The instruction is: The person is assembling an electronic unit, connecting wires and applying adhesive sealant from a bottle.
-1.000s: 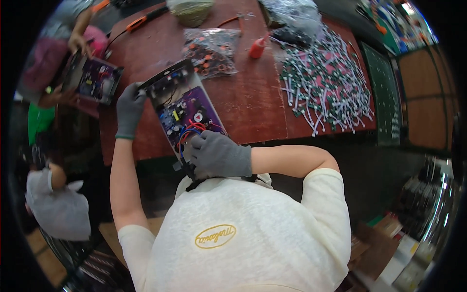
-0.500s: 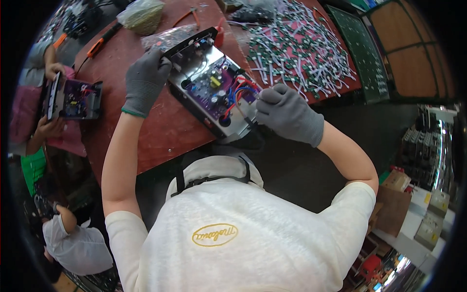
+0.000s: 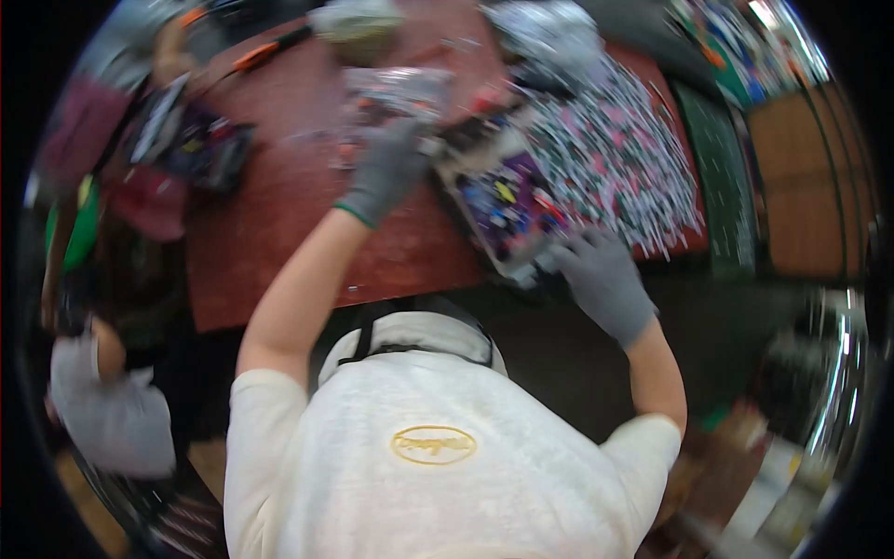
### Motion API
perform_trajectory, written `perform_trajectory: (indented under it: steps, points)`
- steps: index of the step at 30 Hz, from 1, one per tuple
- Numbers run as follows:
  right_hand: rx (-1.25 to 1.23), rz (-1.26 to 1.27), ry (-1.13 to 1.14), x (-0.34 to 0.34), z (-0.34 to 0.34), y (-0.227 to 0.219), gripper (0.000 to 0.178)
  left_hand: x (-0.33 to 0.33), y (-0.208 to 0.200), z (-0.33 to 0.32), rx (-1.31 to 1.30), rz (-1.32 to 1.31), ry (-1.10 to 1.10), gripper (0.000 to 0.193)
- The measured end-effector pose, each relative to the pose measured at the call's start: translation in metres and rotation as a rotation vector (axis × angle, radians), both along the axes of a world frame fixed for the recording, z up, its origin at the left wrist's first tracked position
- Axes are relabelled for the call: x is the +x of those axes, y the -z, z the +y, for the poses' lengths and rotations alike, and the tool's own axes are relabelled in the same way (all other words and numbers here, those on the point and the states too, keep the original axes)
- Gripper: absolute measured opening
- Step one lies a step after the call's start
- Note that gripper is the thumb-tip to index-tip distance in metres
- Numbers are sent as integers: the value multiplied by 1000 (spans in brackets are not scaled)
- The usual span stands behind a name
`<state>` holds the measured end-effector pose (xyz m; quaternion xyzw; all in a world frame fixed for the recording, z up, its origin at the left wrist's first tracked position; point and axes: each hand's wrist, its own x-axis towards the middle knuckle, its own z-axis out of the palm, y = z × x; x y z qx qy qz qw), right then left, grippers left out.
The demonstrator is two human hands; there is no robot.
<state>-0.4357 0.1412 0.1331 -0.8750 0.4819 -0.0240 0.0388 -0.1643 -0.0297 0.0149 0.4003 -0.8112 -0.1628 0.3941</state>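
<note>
An open metal case [image 3: 520, 259] with a purple circuit board [image 3: 507, 200] and coloured wires lies tilted at the table's right front edge. My left hand [image 3: 384, 172], in a grey glove, is closed at the upper left corner of the case, by its dark end panel. My right hand [image 3: 607, 284], gloved too, is at the lower right corner of the case, with its fingertips touching or very near the metal side. Motion blurs its fingers, so their grip is unclear.
A clear bag of small parts [image 3: 400, 88] lies beyond my left hand. Many white-wired green parts [image 3: 624, 158] cover the table's right side. An orange-and-black tool [image 3: 270, 51] lies far left. Another person's hands are near a similar case [image 3: 209, 149] at left.
The whole view has shifted and blurred. My right hand has left the wires for the lower right corner of the case. The case has moved slightly right, my left hand staying at its corner.
</note>
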Motion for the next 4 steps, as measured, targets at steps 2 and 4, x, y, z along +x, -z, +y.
perform_trajectory:
  steps: [2,4]
  points:
    - [-97,-173,-2,14,-9,-27,21,14,0,17,-56,-52,-175,25]
    - [-273,-236,-187,41,-43,-40,29,62,-6,23,-310,-161,-415,27]
